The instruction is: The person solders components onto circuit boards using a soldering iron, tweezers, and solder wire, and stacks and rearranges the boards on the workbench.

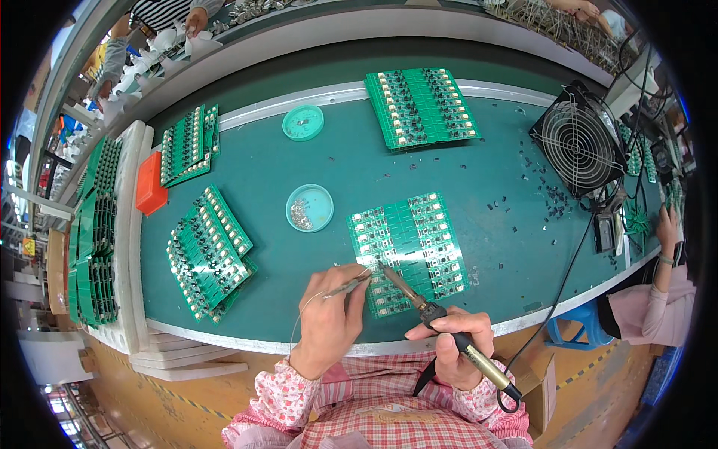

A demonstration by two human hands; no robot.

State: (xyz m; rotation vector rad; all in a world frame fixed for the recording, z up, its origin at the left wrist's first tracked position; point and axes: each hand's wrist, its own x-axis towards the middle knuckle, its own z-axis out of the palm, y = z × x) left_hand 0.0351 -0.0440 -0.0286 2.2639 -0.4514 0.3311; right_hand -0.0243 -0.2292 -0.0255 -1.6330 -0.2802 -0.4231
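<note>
My right hand (pixel 458 346) grips a soldering iron (pixel 479 358), its tip angled down onto the green circuit board panel (pixel 407 224) in front of me. My left hand (pixel 329 318) is closed around slim metal tweezers (pixel 348 286), whose point reaches the panel's left part close to the iron's tip. A thin wire (pixel 295 329) curves down beside the left hand; where it begins is hidden by the fingers. Rows of small parts cover the panel, which lies flat near the table's front edge.
Stacked panels lie at the left (pixel 206 254) and back (pixel 422 108). A round dish (pixel 309 187) of small metal parts and another dish (pixel 303 122) stand behind my left hand. Right are a black fan (pixel 580 142), loose dark chips (pixel 553 202) and the iron's cord (pixel 562 284). A co-worker's hand (pixel 667 228) shows far right.
</note>
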